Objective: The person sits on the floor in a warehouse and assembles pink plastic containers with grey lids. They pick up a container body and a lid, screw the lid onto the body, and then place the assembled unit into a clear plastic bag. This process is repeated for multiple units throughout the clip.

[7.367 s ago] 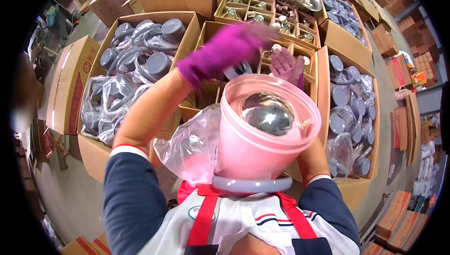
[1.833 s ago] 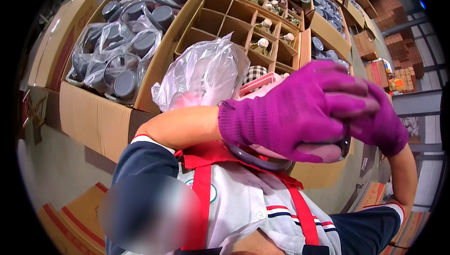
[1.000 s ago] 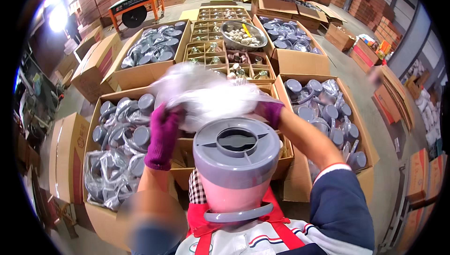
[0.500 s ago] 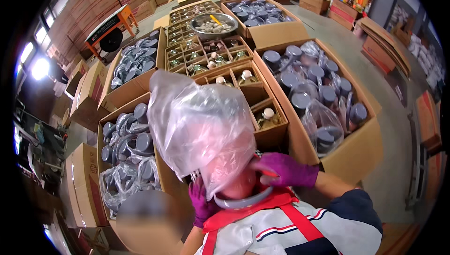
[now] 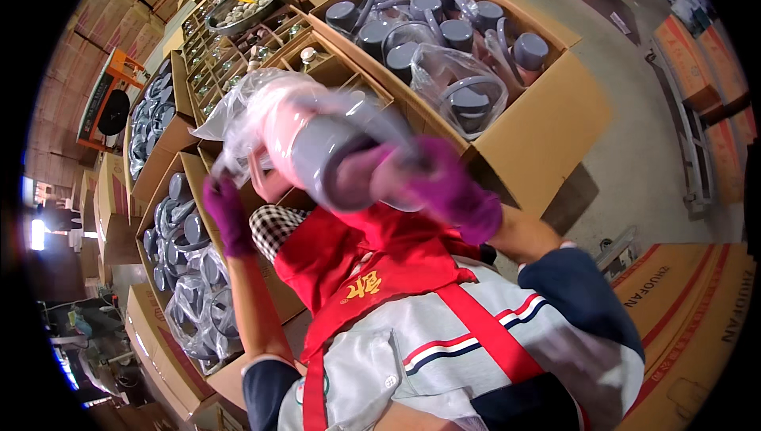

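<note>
A pink thermos jug (image 5: pixel 281 126) with a grey end and grey handle lies tilted in front of my red apron, smeared by motion. Clear plastic bag (image 5: pixel 230 110) film covers its far end. In a purple glove, my right hand (image 5: pixel 452 193) is closed on the jug's grey end by the handle; its exact grip is blurred. My left hand (image 5: pixel 226 213), gloved too, pinches the bag's lower left edge beside the jug. Just beyond stands a divided carton (image 5: pixel 349 74) with glass bottles in its cells.
An open carton (image 5: pixel 547 126) of grey-lidded jugs stands at the right, its flap folded out. Further jug cartons (image 5: pixel 186 165) line the left. A metal bowl (image 5: pixel 273 4) of small pale pieces rests on the bottle cartons. Closed cartons (image 5: pixel 674 312) sit at lower right.
The jug has swung from upright under the bag to tilted, its grey end toward my right hand. My left hand has moved left and up with the bag's edge. The view has turned.
</note>
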Motion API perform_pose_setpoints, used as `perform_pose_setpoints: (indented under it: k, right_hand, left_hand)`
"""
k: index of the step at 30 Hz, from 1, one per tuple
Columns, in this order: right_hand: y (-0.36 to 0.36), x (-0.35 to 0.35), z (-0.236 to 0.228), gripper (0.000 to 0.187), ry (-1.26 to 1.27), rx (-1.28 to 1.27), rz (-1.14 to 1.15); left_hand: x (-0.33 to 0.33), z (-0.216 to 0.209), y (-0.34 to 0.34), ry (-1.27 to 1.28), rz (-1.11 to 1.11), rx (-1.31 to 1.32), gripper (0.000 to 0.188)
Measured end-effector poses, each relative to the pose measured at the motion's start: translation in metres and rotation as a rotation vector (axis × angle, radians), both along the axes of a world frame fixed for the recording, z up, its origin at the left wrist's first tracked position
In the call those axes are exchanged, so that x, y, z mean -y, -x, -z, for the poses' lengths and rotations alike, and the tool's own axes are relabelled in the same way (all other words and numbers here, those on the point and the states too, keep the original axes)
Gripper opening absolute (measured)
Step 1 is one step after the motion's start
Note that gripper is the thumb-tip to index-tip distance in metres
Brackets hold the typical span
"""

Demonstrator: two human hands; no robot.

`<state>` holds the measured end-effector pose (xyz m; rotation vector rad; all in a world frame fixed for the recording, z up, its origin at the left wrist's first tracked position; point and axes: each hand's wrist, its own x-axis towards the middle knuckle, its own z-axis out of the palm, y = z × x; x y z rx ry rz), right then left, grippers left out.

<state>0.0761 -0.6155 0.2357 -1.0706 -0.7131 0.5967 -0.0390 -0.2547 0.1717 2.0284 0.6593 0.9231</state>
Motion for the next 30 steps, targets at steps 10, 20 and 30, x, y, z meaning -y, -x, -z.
perform_pose_setpoints:
  k: [10, 20, 30]
  right_hand:
    - [-0.059, 0.136, -0.077, 0.034, 0.6, 1.183, 0.079]
    - [-0.256, 0.177, -0.05, 0.041, 0.113, -0.193, 0.55]
    - [-0.396, 0.139, 0.143, 0.06, 1.327, 0.705, 0.871]
  left_hand:
    - [0.203, -0.05, -0.16, -0.237, 1.133, 0.139, 0.08]
    - [0.266, 0.061, -0.365, 0.511, 1.288, -0.272, 0.063]
    - [0.086, 0.074, -0.231, 0.614, 0.565, -0.242, 0.037]
